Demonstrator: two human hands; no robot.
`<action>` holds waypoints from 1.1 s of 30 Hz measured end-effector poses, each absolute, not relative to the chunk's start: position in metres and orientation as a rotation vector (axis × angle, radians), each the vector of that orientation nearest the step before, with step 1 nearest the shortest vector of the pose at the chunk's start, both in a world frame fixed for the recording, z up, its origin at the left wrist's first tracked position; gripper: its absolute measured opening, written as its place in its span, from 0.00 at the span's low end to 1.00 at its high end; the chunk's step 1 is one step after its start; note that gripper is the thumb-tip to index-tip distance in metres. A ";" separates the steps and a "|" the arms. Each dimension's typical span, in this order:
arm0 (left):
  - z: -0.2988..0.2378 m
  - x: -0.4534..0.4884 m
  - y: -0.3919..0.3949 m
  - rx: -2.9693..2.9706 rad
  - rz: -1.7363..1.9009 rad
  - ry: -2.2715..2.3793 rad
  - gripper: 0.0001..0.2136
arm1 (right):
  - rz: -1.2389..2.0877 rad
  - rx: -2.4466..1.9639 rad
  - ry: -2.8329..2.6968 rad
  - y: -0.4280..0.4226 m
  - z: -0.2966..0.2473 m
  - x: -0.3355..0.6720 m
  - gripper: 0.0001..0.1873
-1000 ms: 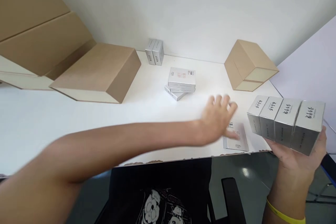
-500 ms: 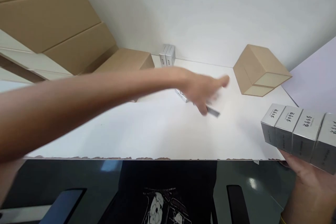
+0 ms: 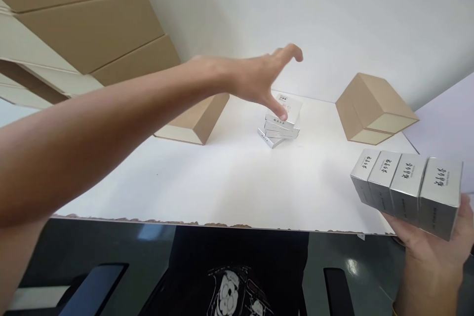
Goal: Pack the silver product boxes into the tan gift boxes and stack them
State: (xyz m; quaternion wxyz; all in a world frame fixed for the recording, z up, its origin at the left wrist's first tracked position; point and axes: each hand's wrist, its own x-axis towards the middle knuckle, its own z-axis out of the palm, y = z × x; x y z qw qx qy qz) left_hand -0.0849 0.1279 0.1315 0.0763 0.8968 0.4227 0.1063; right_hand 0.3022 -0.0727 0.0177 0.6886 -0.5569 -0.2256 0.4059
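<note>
My left hand (image 3: 259, 81) reaches far across the white table (image 3: 229, 177), fingers spread and open, the thumb tip resting on top of a small stack of flat silver-white boxes (image 3: 281, 123). My right hand (image 3: 433, 242) is at the lower right, off the table's front corner, holding a row of several upright silver boxes (image 3: 407, 187) with dark lettering on their tops.
A tan cardboard box (image 3: 374, 108) sits tilted at the back right. Another tan box (image 3: 196, 118) lies behind my left forearm, and large tan cartons (image 3: 74, 34) are piled at the left. A white wall backs the table. Chair armrests show below the table edge.
My left hand picked up the flat box from the table's front right, carried it back and set it on the stack; it is now open above it. My right hand kept its row of boxes.
</note>
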 end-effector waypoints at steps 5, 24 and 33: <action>0.094 -0.123 0.068 2.515 0.732 1.342 0.29 | 1.073 -1.287 -0.333 -0.047 0.018 0.269 0.28; -0.011 -0.154 -0.090 2.374 1.304 1.524 0.09 | 1.475 -1.108 -0.884 0.119 0.131 0.147 0.27; -0.017 -0.159 -0.100 2.313 1.309 1.550 0.10 | 1.483 -1.143 -0.929 0.120 0.135 0.134 0.24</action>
